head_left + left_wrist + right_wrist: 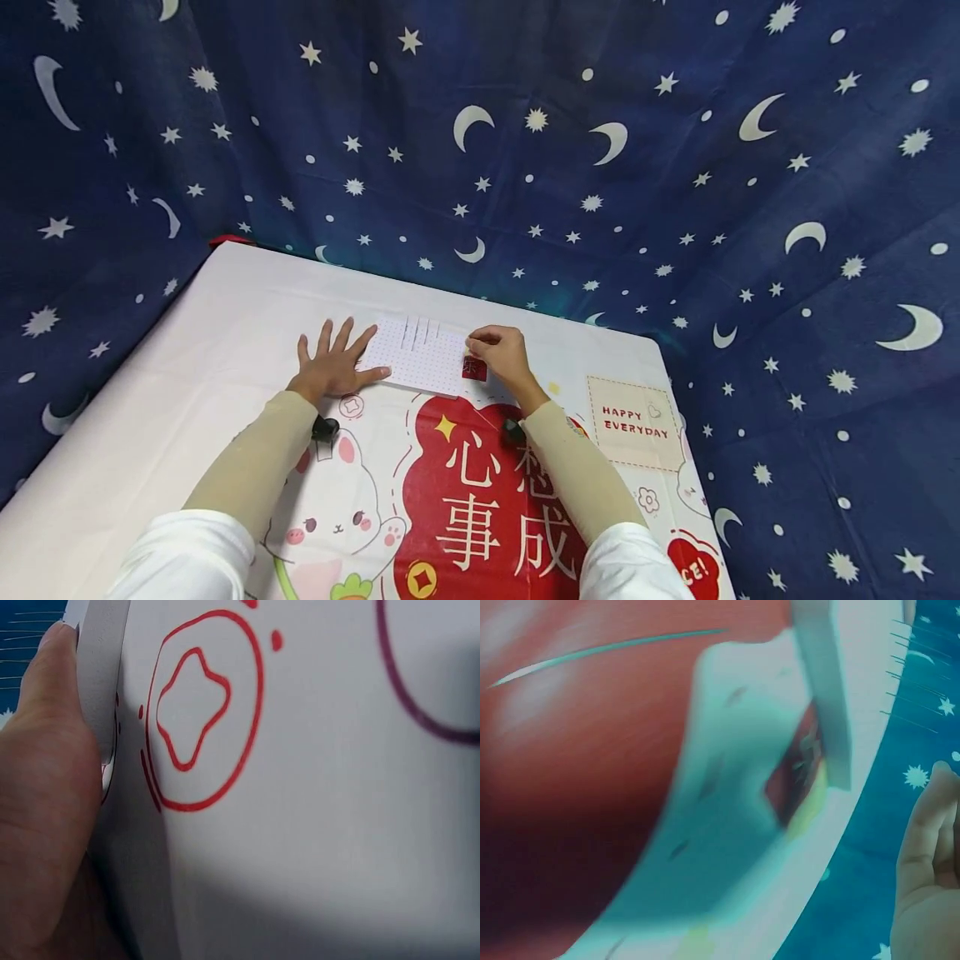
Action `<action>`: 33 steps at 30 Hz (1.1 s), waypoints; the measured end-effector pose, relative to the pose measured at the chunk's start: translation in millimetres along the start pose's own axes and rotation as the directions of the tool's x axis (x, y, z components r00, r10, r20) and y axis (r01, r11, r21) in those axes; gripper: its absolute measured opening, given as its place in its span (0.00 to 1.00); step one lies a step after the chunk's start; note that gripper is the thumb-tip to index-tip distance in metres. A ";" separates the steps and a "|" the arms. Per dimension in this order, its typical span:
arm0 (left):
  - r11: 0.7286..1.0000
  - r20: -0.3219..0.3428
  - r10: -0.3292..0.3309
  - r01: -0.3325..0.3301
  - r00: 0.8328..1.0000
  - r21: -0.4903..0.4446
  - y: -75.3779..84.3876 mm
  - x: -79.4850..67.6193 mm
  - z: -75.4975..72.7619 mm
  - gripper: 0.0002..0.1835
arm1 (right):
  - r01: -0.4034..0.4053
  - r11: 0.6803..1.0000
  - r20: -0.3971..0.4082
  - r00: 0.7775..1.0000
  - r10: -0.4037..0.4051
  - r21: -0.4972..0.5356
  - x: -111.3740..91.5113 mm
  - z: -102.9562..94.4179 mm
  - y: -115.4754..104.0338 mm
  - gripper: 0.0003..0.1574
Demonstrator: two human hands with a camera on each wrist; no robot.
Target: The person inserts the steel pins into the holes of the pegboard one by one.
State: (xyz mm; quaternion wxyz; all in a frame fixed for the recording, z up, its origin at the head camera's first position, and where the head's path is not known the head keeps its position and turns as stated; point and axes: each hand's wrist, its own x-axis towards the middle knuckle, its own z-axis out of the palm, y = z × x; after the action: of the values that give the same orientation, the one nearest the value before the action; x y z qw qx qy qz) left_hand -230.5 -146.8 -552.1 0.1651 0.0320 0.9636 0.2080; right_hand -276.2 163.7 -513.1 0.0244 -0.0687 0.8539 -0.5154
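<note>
A white board (pixel 412 357) with a grid of small dots lies on the table. Several thin needle-like pins (pixel 420 333) stand upright toward its far side, and the same pins (pixel 26 646) show in the left wrist view. My left hand (pixel 333 367) is spread flat at the board's left end, its thumb (pixel 51 682) along the near edge. At the right end, my right hand (pixel 501 354) has thumb and forefinger brought together beside the board's corner. I cannot tell whether something thin is between those fingertips. In the right wrist view, the board's edge (pixel 829 697) stands near the pins (pixel 915 679).
Beneath the right hand a dark red printed square (pixel 474 368) shows on the tablecloth. The cloth (pixel 337 500) carries a rabbit, large red lettering and a "HAPPY EVERYDAY" panel (pixel 633 423). A blue star-and-moon curtain (pixel 480 150) hangs behind the table's far edge.
</note>
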 end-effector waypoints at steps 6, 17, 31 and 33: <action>1.000 -0.007 0.003 -0.003 1.000 -0.020 -5.5 -1.3 0.0 0.54 | -0.066 0.995 0.069 0.995 0.071 -0.074 -31.0 -21.4 22.9 0.09; 0.999 -0.011 0.024 -0.025 1.000 -0.033 -4.2 3.8 1.7 0.57 | -0.092 0.982 0.137 0.984 0.115 -0.168 -83.9 -24.5 53.1 0.06; 1.000 0.000 0.004 -0.004 1.000 0.005 -0.2 -1.0 -1.3 0.54 | 0.145 0.848 0.170 0.983 -0.066 -0.510 -91.0 -3.6 48.6 0.13; 1.000 -0.001 0.006 -0.006 1.000 0.000 -1.1 0.0 -1.3 0.55 | 0.166 0.803 0.197 0.978 -0.061 -0.573 -91.1 -2.3 46.8 0.14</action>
State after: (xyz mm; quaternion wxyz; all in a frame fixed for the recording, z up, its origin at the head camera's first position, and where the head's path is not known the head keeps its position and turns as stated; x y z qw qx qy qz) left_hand -230.9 -148.3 -551.4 0.1641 0.0347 0.9635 0.2086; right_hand -190.6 200.2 -556.1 0.0432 -0.1673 0.9601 -0.2199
